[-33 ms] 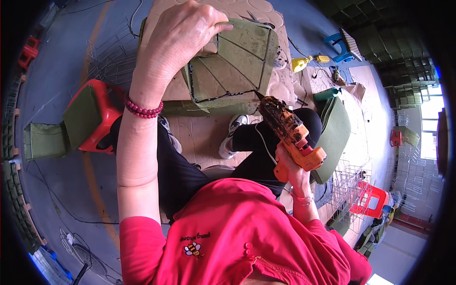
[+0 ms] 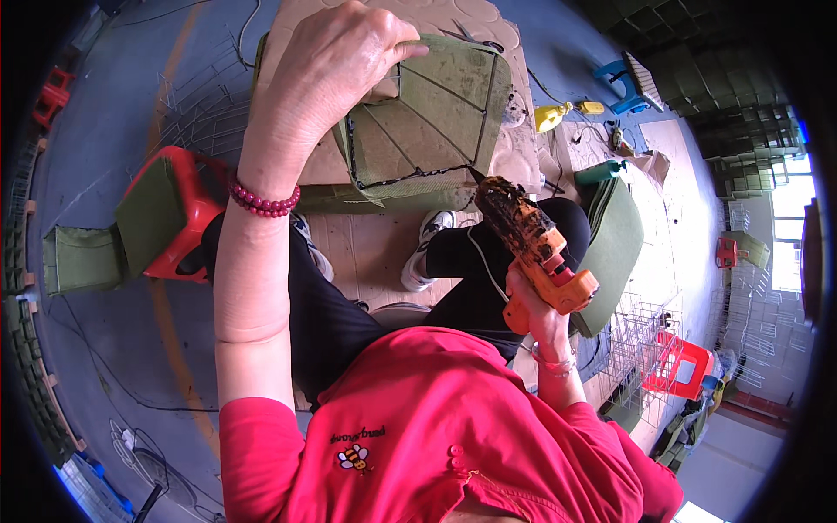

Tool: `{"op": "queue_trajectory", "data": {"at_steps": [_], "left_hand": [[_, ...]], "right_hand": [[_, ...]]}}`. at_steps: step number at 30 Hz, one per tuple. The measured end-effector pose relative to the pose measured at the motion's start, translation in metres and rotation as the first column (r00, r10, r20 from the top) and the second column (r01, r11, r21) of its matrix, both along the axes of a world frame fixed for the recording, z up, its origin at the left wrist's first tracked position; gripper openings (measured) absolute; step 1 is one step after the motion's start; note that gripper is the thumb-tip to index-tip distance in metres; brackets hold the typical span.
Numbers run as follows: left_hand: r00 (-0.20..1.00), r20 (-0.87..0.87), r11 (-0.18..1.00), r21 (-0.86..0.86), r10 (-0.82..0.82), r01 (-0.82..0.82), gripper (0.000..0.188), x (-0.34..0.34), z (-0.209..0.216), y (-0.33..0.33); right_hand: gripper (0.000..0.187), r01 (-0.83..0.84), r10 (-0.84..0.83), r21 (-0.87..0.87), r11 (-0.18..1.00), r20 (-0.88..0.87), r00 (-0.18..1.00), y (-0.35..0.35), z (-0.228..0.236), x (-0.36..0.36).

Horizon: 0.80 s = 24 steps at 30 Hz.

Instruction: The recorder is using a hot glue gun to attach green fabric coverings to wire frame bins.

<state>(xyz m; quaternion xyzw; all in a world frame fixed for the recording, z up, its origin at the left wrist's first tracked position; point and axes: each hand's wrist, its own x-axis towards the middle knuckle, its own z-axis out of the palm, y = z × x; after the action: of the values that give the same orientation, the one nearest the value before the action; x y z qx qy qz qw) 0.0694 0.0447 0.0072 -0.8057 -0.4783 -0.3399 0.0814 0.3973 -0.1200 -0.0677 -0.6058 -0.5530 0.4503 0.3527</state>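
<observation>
My right hand [image 2: 537, 305] is wrapped round the handle of an orange glue gun [image 2: 558, 283]. Its front is crusted with dark brown residue, and its dark nozzle points at the near right corner of a green felt piece [image 2: 440, 105]. Thin wire ribs run over this felt, and black glue lines its near and left edges. Bent over the felt's far left part, my left hand [image 2: 336, 65] has its fingertips pinched together at the far edge, closed on the felt. The palm and part of the felt behind that hand are hidden.
The felt lies on a cardboard-topped work surface [image 2: 327, 166] with scissors [image 2: 479, 39] at its far end. Stacked green felt sheets [image 2: 615, 261] and a teal bottle [image 2: 600, 172] are to the right. A red chair [image 2: 196, 209] stands left; wire frames [image 2: 641, 340] lie at lower right.
</observation>
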Motion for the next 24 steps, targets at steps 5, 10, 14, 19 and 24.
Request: {"op": "queue_trajectory", "data": {"at_steps": [5,10,14,19,24], "left_hand": [[1.000,-0.005,1.000,-0.011,0.003,-0.003,0.020,0.008,0.001,0.000],[0.999,-0.037,1.000,0.016,0.027,-0.026,0.019,0.009,-0.001,0.002],[0.999,-0.038,1.000,0.015,0.017,-0.016,0.019,0.009,0.000,0.001],[0.999,-0.039,1.000,0.027,-0.003,0.004,0.019,0.009,0.000,0.001],[0.999,-0.046,1.000,0.004,0.007,-0.007,0.018,0.013,0.002,-0.001]], "right_hand": [[0.015,-0.014,0.009,0.035,0.999,0.143,0.990,-0.001,0.008,-0.005],[0.027,0.031,-0.030,-0.049,0.998,0.027,0.999,-0.005,-0.002,0.002],[0.030,-0.001,-0.020,-0.133,0.991,-0.152,0.988,-0.003,-0.015,0.009],[0.027,-0.025,0.009,-0.128,0.991,-0.125,0.992,-0.005,-0.015,0.004],[0.023,-0.108,0.086,-0.119,0.987,-0.173,0.981,-0.004,-0.009,-0.006]]}}
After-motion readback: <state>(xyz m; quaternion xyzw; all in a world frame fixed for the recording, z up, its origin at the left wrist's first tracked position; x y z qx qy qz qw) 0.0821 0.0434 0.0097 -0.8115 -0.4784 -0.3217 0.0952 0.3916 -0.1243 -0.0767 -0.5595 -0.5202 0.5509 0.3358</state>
